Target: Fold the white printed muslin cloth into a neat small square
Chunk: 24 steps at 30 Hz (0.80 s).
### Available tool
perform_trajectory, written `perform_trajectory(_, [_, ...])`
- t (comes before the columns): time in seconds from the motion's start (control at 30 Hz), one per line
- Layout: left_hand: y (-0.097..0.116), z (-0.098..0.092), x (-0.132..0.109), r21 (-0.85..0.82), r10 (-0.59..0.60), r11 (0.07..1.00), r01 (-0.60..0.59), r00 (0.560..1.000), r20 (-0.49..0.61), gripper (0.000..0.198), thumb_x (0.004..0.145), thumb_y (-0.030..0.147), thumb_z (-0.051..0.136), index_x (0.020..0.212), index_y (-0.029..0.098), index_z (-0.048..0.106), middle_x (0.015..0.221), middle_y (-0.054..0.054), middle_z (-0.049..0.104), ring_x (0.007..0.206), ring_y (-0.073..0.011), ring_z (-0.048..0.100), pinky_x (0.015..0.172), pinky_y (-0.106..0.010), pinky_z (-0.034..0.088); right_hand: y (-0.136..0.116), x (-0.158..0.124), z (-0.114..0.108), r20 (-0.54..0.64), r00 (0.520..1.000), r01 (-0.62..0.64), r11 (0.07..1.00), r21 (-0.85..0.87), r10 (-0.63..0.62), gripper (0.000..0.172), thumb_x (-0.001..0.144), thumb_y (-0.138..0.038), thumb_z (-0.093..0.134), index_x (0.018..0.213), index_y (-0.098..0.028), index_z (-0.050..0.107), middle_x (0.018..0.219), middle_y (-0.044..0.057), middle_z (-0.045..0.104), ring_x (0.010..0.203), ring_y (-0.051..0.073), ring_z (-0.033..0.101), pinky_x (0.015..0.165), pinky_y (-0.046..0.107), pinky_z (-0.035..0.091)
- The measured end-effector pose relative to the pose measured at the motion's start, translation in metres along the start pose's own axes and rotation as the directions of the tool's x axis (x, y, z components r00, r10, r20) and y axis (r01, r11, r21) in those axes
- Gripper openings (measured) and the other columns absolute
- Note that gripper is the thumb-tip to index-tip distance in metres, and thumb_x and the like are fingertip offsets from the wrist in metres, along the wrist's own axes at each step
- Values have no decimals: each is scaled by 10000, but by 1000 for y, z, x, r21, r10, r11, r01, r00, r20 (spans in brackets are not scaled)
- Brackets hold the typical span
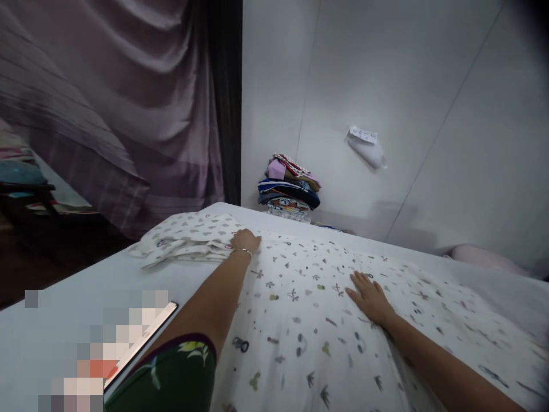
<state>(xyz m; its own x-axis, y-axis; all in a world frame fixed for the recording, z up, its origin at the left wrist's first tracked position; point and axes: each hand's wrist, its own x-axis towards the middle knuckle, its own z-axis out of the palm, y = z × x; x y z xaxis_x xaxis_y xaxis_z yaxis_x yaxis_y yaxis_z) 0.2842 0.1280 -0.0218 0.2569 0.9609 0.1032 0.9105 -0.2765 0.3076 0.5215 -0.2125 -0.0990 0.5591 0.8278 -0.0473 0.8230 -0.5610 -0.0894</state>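
Note:
A white cloth (pixel 300 320) printed with small grey, green and brown motifs lies spread over the table, with shallow wrinkles. At its far left corner my left hand (pixel 246 241) is closed, fingers curled down on the cloth's edge; the fingertips are hidden. My right hand (pixel 371 298) rests flat on the middle of the cloth, fingers spread and palm down. Just left of my left hand lies a folded stack of similar printed cloth (pixel 189 234), its layers loose at the near edge.
The white table (pixel 141 283) ends at the left and far sides. A pixelated flat object with a dark edge (pixel 141 346) lies by my left forearm. Folded clothes (pixel 289 189) are piled by the wall beyond. A purple curtain (pixel 171 114) hangs left; a small white bag (pixel 366 149) is on the wall.

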Motion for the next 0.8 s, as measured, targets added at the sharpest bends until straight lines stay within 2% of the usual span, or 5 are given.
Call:
perform_trajectory(0.1, [1,2,13,-48,16,999,-14,999,34,362,770,340,542,1016,89,628,1060,-208,636,989,-291,604,781,-356,459,1,1,-2,5,1000,-10,1000,24,10,703,893,-595,203,1465,-190,251,1528,22,147,1408,205,85,1135,446,90])
perform_trajectory(0.23, [-4,7,18,-78,46,996,-49,998,-40,349,844,242,421,1135,104,555,1177,-195,581,1079,-269,565,845,-361,441,3,0,-5,24,1000,-18,999,45,17,676,893,-598,222,1458,-230,270,1527,11,160,1408,204,82,1136,451,82])
perform_trajectory(0.43, [-11,9,21,-90,8,996,-10,1000,-18,376,849,325,446,1134,96,531,1155,-206,590,1051,-291,578,825,-381,454,-15,5,-14,27,999,-24,1000,-1,24,660,900,-600,237,1448,-237,298,1537,33,113,1409,240,35,1120,493,80])
perform_trajectory(0.63, [-16,0,21,-58,10,998,-11,1000,-13,381,865,351,406,1137,116,533,1191,-194,578,1077,-295,563,851,-389,442,-41,22,-20,128,991,-39,999,9,37,725,895,-629,206,1481,-204,184,1542,59,37,1409,249,14,1105,513,58])
perform_trajectory(0.8, [-2,-8,9,-19,19,1000,-19,999,-36,517,841,453,401,1146,58,536,1194,-251,551,1103,-369,524,870,-465,426,-47,23,-31,149,988,-31,999,28,26,744,890,-653,171,1487,-210,141,1545,54,-1,1409,239,-26,1106,498,26])
